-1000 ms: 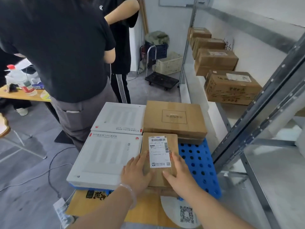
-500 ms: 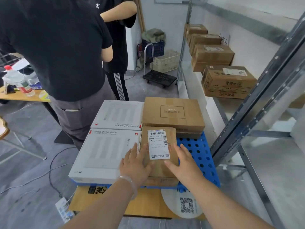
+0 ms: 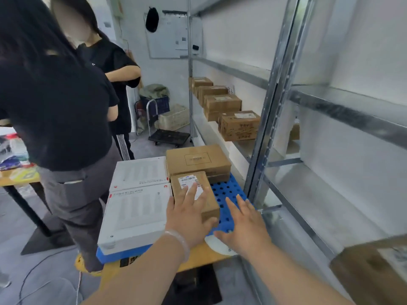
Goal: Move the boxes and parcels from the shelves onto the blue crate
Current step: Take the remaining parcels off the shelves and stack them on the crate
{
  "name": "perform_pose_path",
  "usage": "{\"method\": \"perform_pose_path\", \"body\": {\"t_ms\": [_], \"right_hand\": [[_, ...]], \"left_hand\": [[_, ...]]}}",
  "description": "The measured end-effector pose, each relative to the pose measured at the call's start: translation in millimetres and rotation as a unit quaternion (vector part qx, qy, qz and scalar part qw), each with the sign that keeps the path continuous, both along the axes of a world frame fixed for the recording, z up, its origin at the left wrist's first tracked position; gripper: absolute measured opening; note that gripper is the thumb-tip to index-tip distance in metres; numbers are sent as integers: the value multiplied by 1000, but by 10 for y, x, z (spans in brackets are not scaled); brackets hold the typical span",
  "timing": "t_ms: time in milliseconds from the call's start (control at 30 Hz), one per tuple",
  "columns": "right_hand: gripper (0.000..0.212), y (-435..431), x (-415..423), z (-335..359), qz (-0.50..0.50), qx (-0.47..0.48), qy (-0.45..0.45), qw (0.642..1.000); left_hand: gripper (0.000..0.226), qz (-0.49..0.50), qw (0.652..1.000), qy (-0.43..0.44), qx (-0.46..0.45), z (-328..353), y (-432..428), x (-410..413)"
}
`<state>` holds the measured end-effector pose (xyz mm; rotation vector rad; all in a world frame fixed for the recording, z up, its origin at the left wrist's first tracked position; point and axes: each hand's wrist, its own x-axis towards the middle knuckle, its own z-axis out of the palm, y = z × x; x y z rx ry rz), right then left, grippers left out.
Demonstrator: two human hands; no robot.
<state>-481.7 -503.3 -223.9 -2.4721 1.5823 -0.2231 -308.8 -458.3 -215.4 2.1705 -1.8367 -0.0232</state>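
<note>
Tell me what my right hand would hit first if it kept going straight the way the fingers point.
Probably the bare blue crate top; the right hand points forward over it, toward the stacked brown boxes behind. Height is unclear.

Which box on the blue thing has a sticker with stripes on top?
The small brown box under the left hand. It has a white barcode label; the bigger brown box and two white boxes have none.

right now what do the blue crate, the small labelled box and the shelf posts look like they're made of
Blue crate: looks like moulded plastic, matte, with a regular grid of round holes.
Small box: brown corrugated cardboard by its dull kraft colour and folded edges, with a white printed paper label.
Shelf post: seems to be galvanised steel, grey and mottled, with rows of punched holes.
</note>
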Motion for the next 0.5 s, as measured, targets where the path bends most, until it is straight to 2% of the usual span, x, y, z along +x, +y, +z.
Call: {"method": "perform_pose_path", "body": {"t_ms": [100,267,500], "right_hand": [[99,501,-197,9,-35,-16,1,999],[101,1319,-787,-92,-89,-45,15,995],[100,2229,-1965,46,-240,-72,31,968]], "left_hand": [[81,-56,998,-22,-29,11,319,-198],[82,-130,991,-16,-15,-104,747,-741],[84,-296,955,-11,-20,-15,1113,-2037]]}}
